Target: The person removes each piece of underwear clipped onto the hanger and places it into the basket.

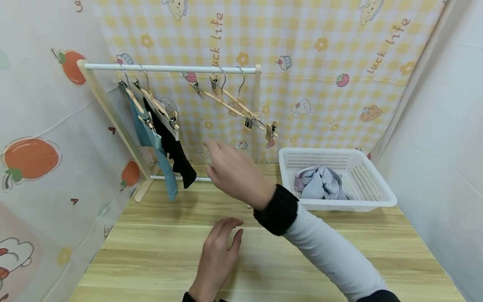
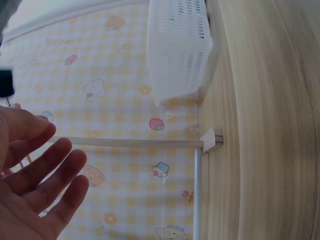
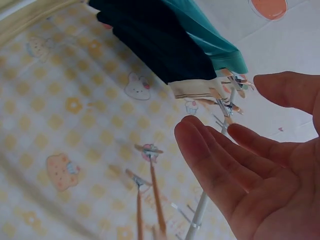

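Observation:
My right hand [image 1: 237, 172] reaches across in front of the rack, fingers loosely bent and nothing in them. In the right wrist view its thumb and fingers are spread apart near the clips of the hung clothes. A teal garment [image 1: 152, 140] and a black garment with a pale band [image 1: 171, 147] hang from wooden clip hangers at the rack's left. Two bare clip hangers [image 1: 230, 102] hang towards the right end of the rail. Low over the table, my left hand [image 1: 219, 251] is relaxed and holds nothing; the left wrist view shows its fingers slightly bent.
The rack has a white rail [image 1: 181, 68] on wooden posts and stands against a checked cloth backdrop. To its right sits a white perforated basket [image 1: 371, 176] holding a crumpled grey-lilac garment [image 1: 320, 182]. Wood-grain tabletop [image 1: 151, 260] extends in front.

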`<action>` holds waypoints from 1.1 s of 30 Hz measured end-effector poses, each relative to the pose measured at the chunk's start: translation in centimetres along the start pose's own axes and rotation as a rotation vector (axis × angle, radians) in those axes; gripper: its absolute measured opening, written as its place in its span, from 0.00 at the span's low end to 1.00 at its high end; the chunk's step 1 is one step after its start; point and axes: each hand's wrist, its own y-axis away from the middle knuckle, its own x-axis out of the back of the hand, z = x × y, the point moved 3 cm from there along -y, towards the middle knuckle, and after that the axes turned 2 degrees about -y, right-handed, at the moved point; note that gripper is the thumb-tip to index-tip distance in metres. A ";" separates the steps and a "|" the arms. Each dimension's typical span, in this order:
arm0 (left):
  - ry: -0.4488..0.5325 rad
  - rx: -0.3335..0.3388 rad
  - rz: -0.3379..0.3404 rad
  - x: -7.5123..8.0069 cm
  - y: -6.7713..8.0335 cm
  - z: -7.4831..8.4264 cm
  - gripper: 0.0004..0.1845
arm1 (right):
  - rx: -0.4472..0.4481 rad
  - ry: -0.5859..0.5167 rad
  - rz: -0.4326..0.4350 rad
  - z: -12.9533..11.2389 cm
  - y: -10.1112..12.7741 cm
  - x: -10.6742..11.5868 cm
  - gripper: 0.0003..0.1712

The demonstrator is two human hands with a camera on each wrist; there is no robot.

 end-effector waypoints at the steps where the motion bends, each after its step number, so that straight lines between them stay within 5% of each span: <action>1: 0.003 0.004 -0.003 0.0 0.0 0.0 0.14 | 0.003 -0.007 -0.009 -0.1 -0.8 0.0 0.28; 11: 0.010 0.011 -0.021 -0.1 0.1 0.0 0.15 | -0.056 -0.029 -0.078 -0.4 -8.2 0.1 0.37; 20: 0.032 0.052 -0.051 -0.3 0.6 -0.2 0.13 | -0.092 -0.030 -0.109 -0.5 -12.3 0.1 0.40; 33: -0.001 0.000 -0.008 0.1 0.7 -0.4 0.15 | -0.142 -0.038 -0.244 -1.0 -15.7 -1.1 0.15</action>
